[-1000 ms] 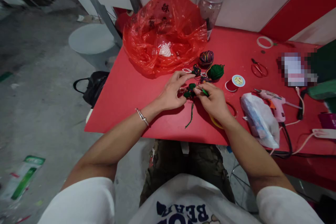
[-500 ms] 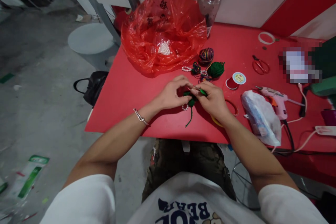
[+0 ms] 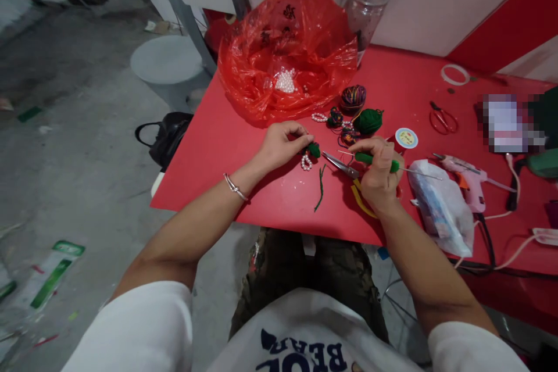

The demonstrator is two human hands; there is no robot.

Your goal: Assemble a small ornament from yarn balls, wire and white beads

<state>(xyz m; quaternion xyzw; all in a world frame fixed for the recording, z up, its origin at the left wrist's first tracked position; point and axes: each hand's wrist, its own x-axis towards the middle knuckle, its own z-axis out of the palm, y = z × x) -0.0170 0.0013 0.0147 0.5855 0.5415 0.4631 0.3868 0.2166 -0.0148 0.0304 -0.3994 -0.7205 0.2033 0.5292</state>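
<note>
My left hand (image 3: 281,144) pinches a small green crocheted piece (image 3: 314,150) with a loop of white pearl beads (image 3: 306,161) hanging from it, just above the red table (image 3: 226,145). A green yarn tail (image 3: 321,187) trails from it toward me. My right hand (image 3: 379,171) has pulled away to the right and grips a green-handled crochet hook (image 3: 375,160); small metal scissors (image 3: 342,165) also poke out of that hand, pointing at the piece.
A red plastic bag (image 3: 283,52) with pearls lies at the back, beside a glass jar (image 3: 365,11). Yarn balls (image 3: 367,121), a thread spool (image 3: 405,139), red scissors (image 3: 442,119), a pink glue gun (image 3: 464,177) and a clear bag (image 3: 440,206) lie right. A black bag (image 3: 168,136) sits on the floor.
My hands were together over the green piece. The right hand has drawn away to the right with the hook, scissors now showing in it; the left keeps the piece.
</note>
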